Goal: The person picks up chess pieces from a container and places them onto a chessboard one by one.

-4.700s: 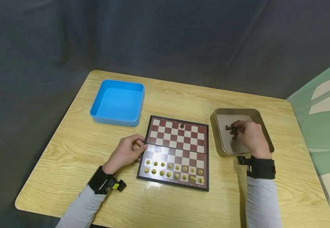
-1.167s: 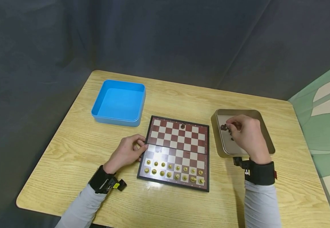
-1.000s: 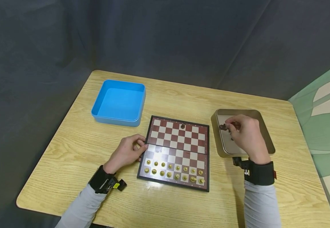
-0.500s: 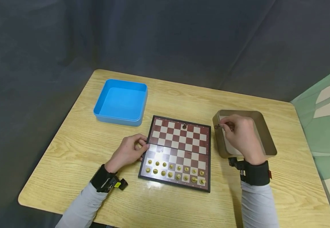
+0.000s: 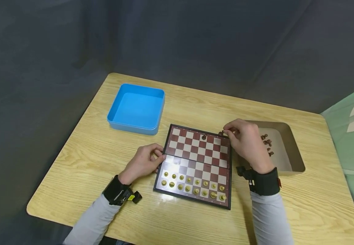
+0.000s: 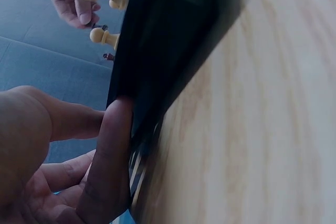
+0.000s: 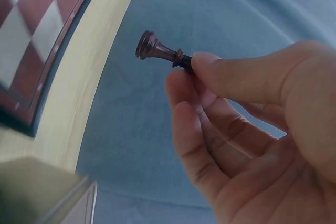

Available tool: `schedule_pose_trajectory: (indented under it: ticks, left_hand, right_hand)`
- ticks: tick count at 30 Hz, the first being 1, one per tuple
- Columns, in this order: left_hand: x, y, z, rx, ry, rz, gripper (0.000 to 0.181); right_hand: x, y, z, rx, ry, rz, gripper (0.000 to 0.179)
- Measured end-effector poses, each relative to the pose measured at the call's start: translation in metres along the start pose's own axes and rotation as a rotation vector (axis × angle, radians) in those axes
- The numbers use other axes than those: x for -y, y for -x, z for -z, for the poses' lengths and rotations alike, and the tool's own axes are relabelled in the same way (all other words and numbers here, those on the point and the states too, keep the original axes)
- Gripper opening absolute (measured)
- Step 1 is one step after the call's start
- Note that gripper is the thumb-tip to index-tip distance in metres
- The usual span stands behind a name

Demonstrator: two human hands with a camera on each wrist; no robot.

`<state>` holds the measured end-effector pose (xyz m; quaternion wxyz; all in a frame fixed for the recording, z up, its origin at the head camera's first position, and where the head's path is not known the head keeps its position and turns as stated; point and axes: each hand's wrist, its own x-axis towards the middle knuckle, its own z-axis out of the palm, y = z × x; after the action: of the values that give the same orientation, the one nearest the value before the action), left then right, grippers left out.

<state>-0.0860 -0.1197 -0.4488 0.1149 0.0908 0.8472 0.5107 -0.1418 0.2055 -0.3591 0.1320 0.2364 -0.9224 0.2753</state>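
Observation:
My right hand (image 5: 244, 141) pinches a dark brown chess piece (image 7: 160, 51) between thumb and fingertips, its base pointing away and its top hidden by the fingers. The hand is over the far right corner of the chessboard (image 5: 192, 158). My left hand (image 5: 144, 160) rests at the board's left edge, fingertips touching its black side (image 6: 152, 51). Another dark chess piece (image 5: 204, 137) stands on the far row. Light yellow pieces (image 5: 196, 191) fill the two rows nearest me. The tin (image 5: 293, 153) to the right holds several more dark pieces (image 5: 268, 143).
A blue open box (image 5: 135, 107) stands at the back left of the wooden table (image 5: 195, 224). Behind the table hangs a dark curtain (image 5: 195, 44). The tin sits close beside the board's right edge, partly behind my right forearm.
My right hand was among the dark pieces in the tin; it has lifted one out and moved left over the board's far right corner. My left hand stays at the board's edge.

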Motion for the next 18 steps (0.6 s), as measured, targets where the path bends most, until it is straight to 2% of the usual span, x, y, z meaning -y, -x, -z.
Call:
schedule_pose_trajectory:
  ticks: [7,18]
  left_hand:
    - [-0.002,-0.001,-0.003,0.012,0.008,0.008,0.026]
    - [-0.005,-0.004,-0.004,0.036,0.009,0.000,0.023]
  right_hand:
    - [0.012,-0.012,-0.006,0.031,-0.022,0.016,0.011]
    - [0.026,-0.019,-0.021,0.088,-0.075,0.072,0.011]
